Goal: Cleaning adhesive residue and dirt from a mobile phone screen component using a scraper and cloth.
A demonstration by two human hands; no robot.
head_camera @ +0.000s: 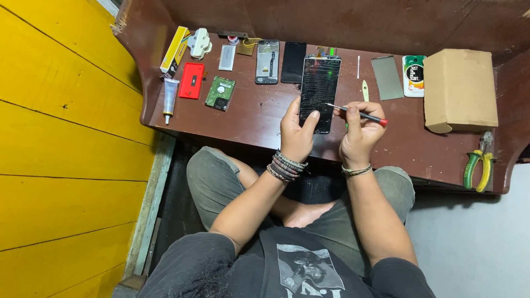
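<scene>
A smartphone [319, 88] with a badly cracked dark screen lies lengthwise on the brown wooden bench [254, 113]. My left hand [296, 132] grips its near left corner, thumb on the glass. In my right hand [360, 132] is a thin screwdriver [356, 113] with a black shaft and red end cap, its metal tip touching the phone's right edge. Beaded bracelets circle both wrists.
Along the back lie a yellow box [174, 48], a glue tube [169, 98], a red phone part [192, 80], a green circuit board [220, 92], an opened phone frame [267, 62], a black phone [293, 62], a grey panel [386, 78], a cardboard box [460, 88] and green-handled pliers [479, 166]. A yellow wall [61, 138] stands left.
</scene>
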